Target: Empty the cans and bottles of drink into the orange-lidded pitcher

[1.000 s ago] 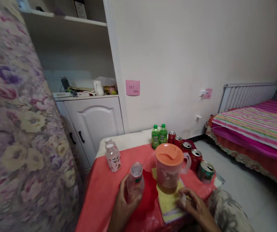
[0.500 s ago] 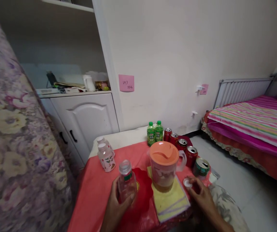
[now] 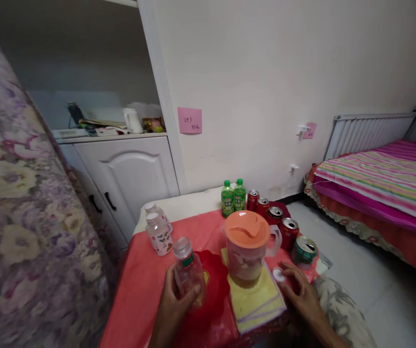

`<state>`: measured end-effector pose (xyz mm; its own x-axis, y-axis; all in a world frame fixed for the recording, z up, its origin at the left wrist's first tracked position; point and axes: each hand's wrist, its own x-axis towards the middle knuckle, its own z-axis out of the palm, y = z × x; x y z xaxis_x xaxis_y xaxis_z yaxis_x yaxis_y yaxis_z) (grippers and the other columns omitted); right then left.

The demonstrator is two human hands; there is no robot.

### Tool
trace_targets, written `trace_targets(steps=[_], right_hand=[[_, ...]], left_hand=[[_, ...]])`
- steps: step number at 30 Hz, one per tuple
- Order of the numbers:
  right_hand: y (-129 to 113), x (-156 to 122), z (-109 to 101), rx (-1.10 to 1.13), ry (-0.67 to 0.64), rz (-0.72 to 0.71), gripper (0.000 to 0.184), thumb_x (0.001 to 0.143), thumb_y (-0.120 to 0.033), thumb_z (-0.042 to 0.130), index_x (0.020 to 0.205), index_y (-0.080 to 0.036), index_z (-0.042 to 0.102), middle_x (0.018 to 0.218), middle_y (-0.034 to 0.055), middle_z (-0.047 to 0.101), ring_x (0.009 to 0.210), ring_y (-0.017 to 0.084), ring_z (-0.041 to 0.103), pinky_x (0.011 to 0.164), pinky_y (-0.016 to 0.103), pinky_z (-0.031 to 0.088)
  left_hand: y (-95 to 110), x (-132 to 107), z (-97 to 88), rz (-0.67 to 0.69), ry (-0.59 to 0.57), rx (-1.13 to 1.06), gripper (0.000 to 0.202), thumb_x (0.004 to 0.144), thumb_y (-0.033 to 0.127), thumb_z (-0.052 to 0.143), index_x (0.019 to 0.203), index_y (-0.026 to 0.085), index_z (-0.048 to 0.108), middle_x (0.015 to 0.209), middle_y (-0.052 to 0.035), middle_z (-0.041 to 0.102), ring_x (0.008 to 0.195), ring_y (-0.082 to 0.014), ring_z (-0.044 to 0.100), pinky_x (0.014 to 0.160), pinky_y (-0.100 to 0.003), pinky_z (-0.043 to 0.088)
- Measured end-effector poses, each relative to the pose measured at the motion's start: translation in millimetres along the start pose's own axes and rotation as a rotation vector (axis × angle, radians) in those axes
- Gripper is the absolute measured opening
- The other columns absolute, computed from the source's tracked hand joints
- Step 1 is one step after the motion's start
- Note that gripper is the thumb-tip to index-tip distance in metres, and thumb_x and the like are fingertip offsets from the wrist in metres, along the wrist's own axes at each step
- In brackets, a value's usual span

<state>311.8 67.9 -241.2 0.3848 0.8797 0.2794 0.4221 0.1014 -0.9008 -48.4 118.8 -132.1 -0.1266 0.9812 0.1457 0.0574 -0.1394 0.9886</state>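
Note:
My left hand (image 3: 175,299) is wrapped round a clear, uncapped plastic bottle (image 3: 189,276) with a green band below its neck. The bottle is upright, tilted slightly left, over a red scalloped tray (image 3: 217,295). On the right, a white bottle cap (image 3: 279,275) lies on the red tablecloth. My right hand (image 3: 300,290) is right beside the cap, fingers parted; whether a fingertip still touches it is hard to see. Between my hands, a clear pitcher (image 3: 246,263) with an orange lid (image 3: 247,229) stands on a folded yellow cloth (image 3: 256,304).
Two clear bottles with printed labels (image 3: 161,239) stand at the left. Two green drink bottles (image 3: 227,200) are at the back. Several red cans (image 3: 289,233) and a green can (image 3: 304,251) line the right side. A floral curtain (image 3: 19,193) hangs at far left.
The cap has come down to the tablecloth and my right fingers have opened beside it. My left hand has shifted the bottle slightly left. The view has tilted a little.

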Motion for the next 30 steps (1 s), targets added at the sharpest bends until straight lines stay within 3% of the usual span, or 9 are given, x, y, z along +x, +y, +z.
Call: trace_targets(steps=[3,7,13,18,21,26,30], right_hand=[[-10.1,-2.6,-7.7,0.078,0.02,0.059,0.033,0.081,-0.05,0.066,0.099,-0.023,0.071,0.136,0.0165,0.065,0.13,0.037,0.058,0.112,0.056,0.043],[-41.1,1.7,-21.7,0.193,0.055,0.056,0.039,0.083,-0.055,0.065,0.108,-0.024,0.07,0.131,0.0149,0.068,0.125,0.035,0.061,0.105,0.049,0.05],[-87.0,37.8,-17.6,0.384,0.079,0.03,0.043,0.08,-0.053,0.072,0.113,-0.025,0.068,0.12,0.0101,0.073,0.114,0.031,0.065,0.097,0.04,0.053],[-104.5,60.9,12.2,0.569,0.068,0.083,0.042,0.078,-0.063,0.072,0.089,-0.023,0.071,0.091,0.0058,0.074,0.087,0.025,0.065,0.079,0.035,0.054],[-108.2,65.3,24.4,0.614,0.034,0.084,0.046,0.08,-0.067,0.067,0.072,-0.022,0.067,0.07,0.0023,0.065,0.067,0.02,0.057,0.064,0.032,0.049],[-106.8,70.2,31.1,0.734,-0.015,0.099,0.051,0.081,-0.07,0.064,0.062,-0.022,0.061,0.053,-0.0039,0.045,0.054,0.014,0.042,0.055,0.028,0.04],[-111.5,72.6,36.2,0.791,-0.014,0.091,0.049,0.08,-0.065,0.068,0.058,-0.022,0.055,0.05,-0.0066,0.036,0.051,0.012,0.034,0.054,0.027,0.038]], left_hand=[[1.1,2.1,-5.1,-0.01,-0.055,-0.012,0.076,0.061,0.045,0.087,0.125,0.021,0.053,0.12,-0.0117,0.071,0.113,-0.0378,0.068,0.098,-0.05,0.055],[5.4,1.7,-7.2,-0.019,-0.084,0.0,0.076,0.063,0.045,0.087,0.126,0.02,0.053,0.122,-0.0129,0.07,0.117,-0.0388,0.066,0.1,-0.05,0.053],[11.0,-2.3,-5.7,-0.025,-0.089,-0.022,0.077,0.064,0.046,0.085,0.127,0.017,0.052,0.123,-0.015,0.07,0.115,-0.0375,0.067,0.099,-0.048,0.054],[9.1,-3.1,-10.8,-0.035,-0.066,-0.048,0.077,0.061,0.043,0.086,0.126,0.019,0.052,0.123,-0.0139,0.071,0.115,-0.0371,0.068,0.099,-0.048,0.054],[5.5,-3.8,-12.2,-0.006,-0.079,-0.049,0.073,0.063,0.041,0.084,0.125,0.02,0.053,0.123,-0.0126,0.07,0.115,-0.0361,0.067,0.1,-0.047,0.053],[-4.1,-4.1,-8.2,0.034,-0.008,-0.114,0.072,0.064,0.039,0.081,0.128,0.021,0.053,0.122,-0.011,0.071,0.114,-0.035,0.067,0.099,-0.045,0.052],[-11.9,-0.5,-8.5,0.049,-0.044,-0.114,0.072,0.063,0.039,0.082,0.127,0.02,0.054,0.125,-0.013,0.069,0.116,-0.0364,0.066,0.1,-0.047,0.051]])
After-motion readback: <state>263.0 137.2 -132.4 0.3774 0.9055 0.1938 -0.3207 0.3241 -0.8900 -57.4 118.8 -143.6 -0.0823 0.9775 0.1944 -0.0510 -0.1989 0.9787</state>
